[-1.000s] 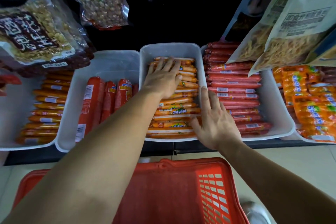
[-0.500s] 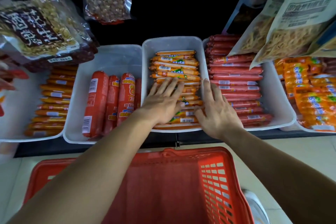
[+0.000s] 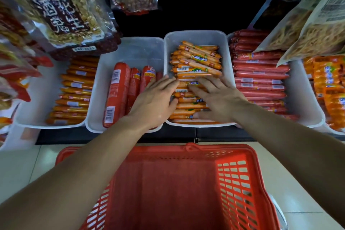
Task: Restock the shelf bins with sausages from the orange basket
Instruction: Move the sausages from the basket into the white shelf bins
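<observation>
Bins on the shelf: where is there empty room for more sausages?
Most room: behind the thick red sausages, up to their bin's far wall. A bare strip lies behind the small orange sausages in the middle bin. Its front is crowded under the left hand and right hand. Long red sausages nearly fill theirs.

The left hand (image 3: 155, 102) and the right hand (image 3: 218, 99) are laid flat, fingers straight, on thin orange-wrapped sausages (image 3: 197, 58) stacked in a white plastic shelf bin (image 3: 196, 36) (thick red sausages (image 3: 116, 93) are held in a second white bin (image 3: 130, 46) just to its left). An orange plastic mesh basket (image 3: 233, 179) is seen below the shelf (image 3: 224, 134), nearer the camera.
</observation>
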`<state>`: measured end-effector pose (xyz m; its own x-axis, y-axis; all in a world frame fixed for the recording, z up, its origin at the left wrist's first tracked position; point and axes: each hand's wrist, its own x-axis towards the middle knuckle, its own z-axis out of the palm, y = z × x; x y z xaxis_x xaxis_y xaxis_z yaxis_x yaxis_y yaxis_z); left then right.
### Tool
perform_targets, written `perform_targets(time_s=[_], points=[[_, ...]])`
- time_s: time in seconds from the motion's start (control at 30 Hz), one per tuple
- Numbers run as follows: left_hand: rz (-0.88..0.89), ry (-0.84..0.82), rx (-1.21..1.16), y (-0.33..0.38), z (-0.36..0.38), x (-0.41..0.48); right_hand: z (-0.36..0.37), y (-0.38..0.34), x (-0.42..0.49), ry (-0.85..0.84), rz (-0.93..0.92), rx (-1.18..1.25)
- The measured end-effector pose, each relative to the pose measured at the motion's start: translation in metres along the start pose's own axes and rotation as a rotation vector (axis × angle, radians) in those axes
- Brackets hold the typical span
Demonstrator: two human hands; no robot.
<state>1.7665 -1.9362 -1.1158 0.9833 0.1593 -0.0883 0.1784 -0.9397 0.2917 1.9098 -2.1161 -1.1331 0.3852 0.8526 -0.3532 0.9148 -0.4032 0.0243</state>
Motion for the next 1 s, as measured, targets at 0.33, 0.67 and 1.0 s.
perform_targets(time_s=[0.33, 0.67, 1.0], points=[[-0.028, 0.073, 0.080, 0.001, 0.010, -0.001, -0.018, 0.015, 0.028, 0.200, 0.079, -0.166], [-0.080, -0.131, 0.372, 0.022, 0.031, 0.061, 0.003, 0.029, -0.008, 0.209, 0.066, 0.024], [-0.047, -0.052, 0.335, 0.018, 0.026, 0.080, -0.004, 0.029, 0.020, 0.406, 0.323, -0.004]])
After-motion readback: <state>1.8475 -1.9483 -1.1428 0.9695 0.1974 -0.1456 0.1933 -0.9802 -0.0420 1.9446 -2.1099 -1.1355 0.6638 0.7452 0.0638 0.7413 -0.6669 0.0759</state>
